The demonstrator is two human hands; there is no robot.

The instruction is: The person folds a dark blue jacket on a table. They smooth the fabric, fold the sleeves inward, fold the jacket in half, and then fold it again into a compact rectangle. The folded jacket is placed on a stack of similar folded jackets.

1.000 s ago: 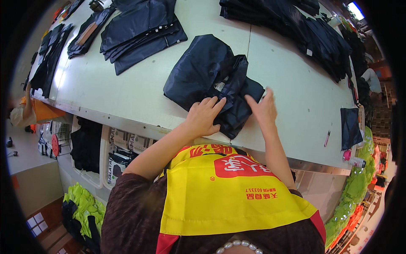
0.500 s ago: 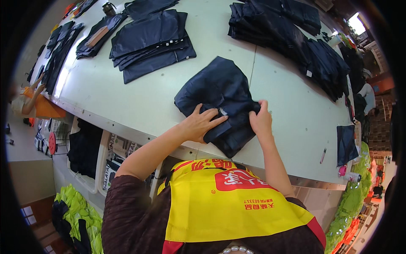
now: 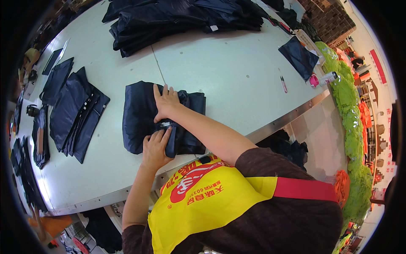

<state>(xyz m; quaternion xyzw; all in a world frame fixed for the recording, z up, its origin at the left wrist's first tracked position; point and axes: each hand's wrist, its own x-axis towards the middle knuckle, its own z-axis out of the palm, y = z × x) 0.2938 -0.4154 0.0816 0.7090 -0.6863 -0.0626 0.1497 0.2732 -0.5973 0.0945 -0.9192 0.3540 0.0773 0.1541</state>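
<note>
A dark navy garment (image 3: pixel 141 116) lies folded into a rough rectangle on the pale table, near its front edge. A small white label (image 3: pixel 166 124) shows at the middle of it, between my hands. My right hand (image 3: pixel 168 102) rests on the upper part of the cloth, fingers spread and stretched out. Lower down, my left hand (image 3: pixel 156 149) lies on the near edge of the garment with its fingers extended toward the label. The cloth under both palms is hidden.
Dark garments lie in a long heap (image 3: pixel 186 21) at the far side and in a fanned stack (image 3: pixel 78 114) on the left. A dark folded piece (image 3: pixel 299 58), a pen-like tool (image 3: pixel 283 84) and a small bottle (image 3: pixel 328 78) are at the right. Lime-green cloth (image 3: pixel 342 101) lies beyond the table.
The bunched garment is now flatter and more rectangular. My right hand has moved from its right edge onto its top; my left hand stays near the label. The view has turned rightward.
</note>
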